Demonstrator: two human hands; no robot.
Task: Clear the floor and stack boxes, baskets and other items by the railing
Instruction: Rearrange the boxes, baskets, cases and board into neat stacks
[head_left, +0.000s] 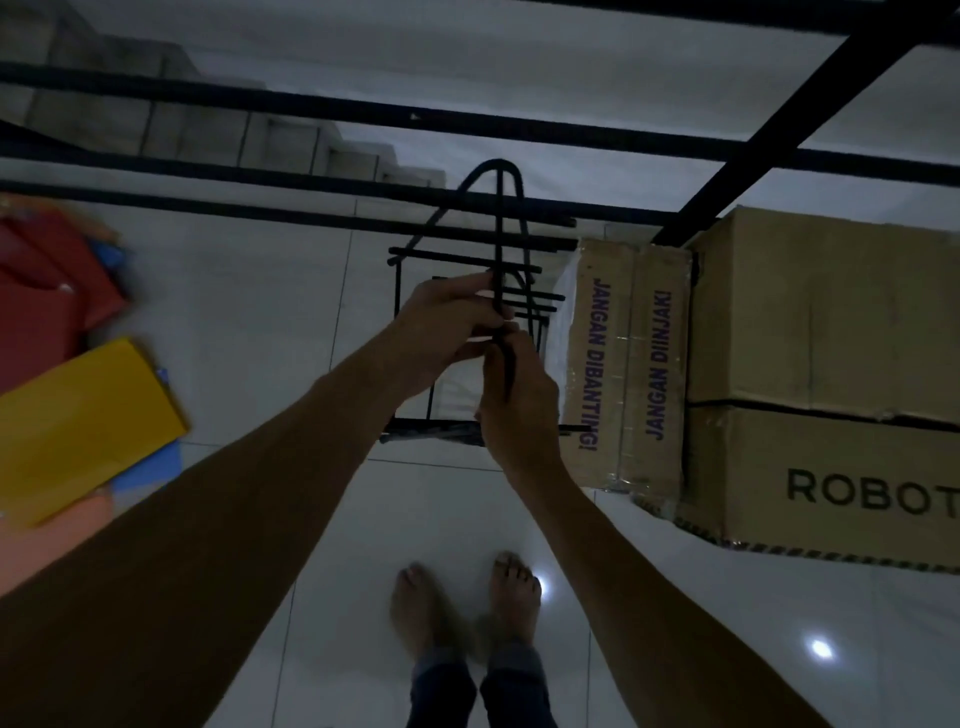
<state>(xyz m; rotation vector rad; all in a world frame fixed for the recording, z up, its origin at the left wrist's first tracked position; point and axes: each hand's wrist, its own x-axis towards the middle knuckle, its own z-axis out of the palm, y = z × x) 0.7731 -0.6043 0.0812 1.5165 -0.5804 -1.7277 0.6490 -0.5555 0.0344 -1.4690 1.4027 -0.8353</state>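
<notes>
- While both arms reach forward over the white tiled floor (322, 519), the two hands meet on a black wire rack (498, 218), a frame of thin dark rods with a looped handle at its top.
- The left hand (441, 322) has its fingers curled round the rack's central upright rod, so this grip is closed on the rack.
- The right hand (519, 395), just below and touching the left, pinches the same rod between thumb and fingers; this grip also holds the rack.
- The rack is held up off the floor, in front of the black railing (363, 117), whose horizontal bars cross the upper part of the view.
- Just to the right of the rack lies a flat cardboard box (628, 364) printed with "JANGAN DIBANTING!" and "JANGAN DIINJAK!" in purple letters.
- Beside that box, further right and touching it, stands a larger cardboard box (831, 322) marked "ROBOT", up against a railing post.
- On the left side of the floor lie a yellow folder (83, 426) and a red folder (47, 291), overlapping other coloured sheets; they are well apart from the rack.
- Two bare feet (467, 608) stand on the tiles below the hands, with dark trouser cuffs at the ankles.
- Beyond the railing, pale stair steps (208, 130) descend in dim light.
</notes>
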